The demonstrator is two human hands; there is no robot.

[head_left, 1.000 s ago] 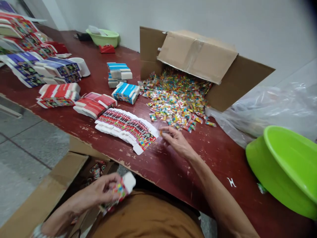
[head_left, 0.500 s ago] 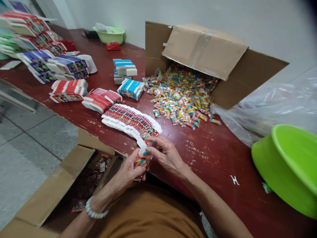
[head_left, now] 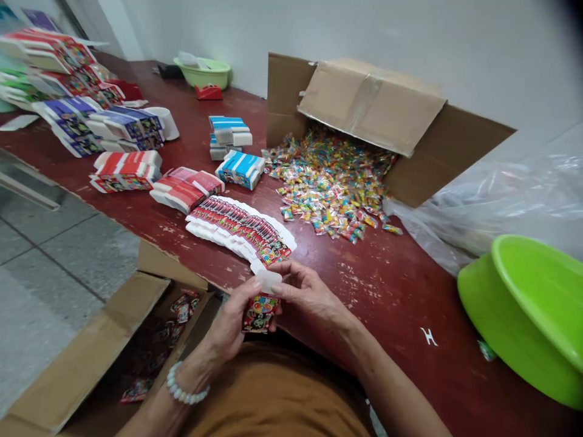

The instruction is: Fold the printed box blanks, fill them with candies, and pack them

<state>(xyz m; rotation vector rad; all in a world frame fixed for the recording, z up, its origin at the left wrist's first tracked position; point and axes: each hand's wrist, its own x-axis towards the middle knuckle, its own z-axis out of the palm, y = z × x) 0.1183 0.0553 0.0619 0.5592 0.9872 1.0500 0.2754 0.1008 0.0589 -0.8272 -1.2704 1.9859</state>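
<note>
My left hand [head_left: 231,317] is wrapped round a small red printed candy box [head_left: 260,314], holding it upright just off the table's front edge. The fingers of my right hand [head_left: 310,292] are closed on the white flap [head_left: 268,280] at the top of this box. Whatever lies inside the box is hidden. Right beyond my hands, a fanned row of flat red cartons [head_left: 241,226] lies on the table, its near end almost touching my fingers. Behind it spreads a heap of wrapped candies [head_left: 332,194].
The candies spill from a tipped cardboard box [head_left: 364,103]. Bundled cartons in red [head_left: 125,170], blue [head_left: 240,168] and purple [head_left: 132,124] stand to the left. A green basin [head_left: 514,315] is at right. Below the edge, an open carton [head_left: 109,346] holds red packets.
My right hand has shifted from above the box's opening to a pinch on its white flap, which now stands out broadly. The box's printed front has turned more towards me.
</note>
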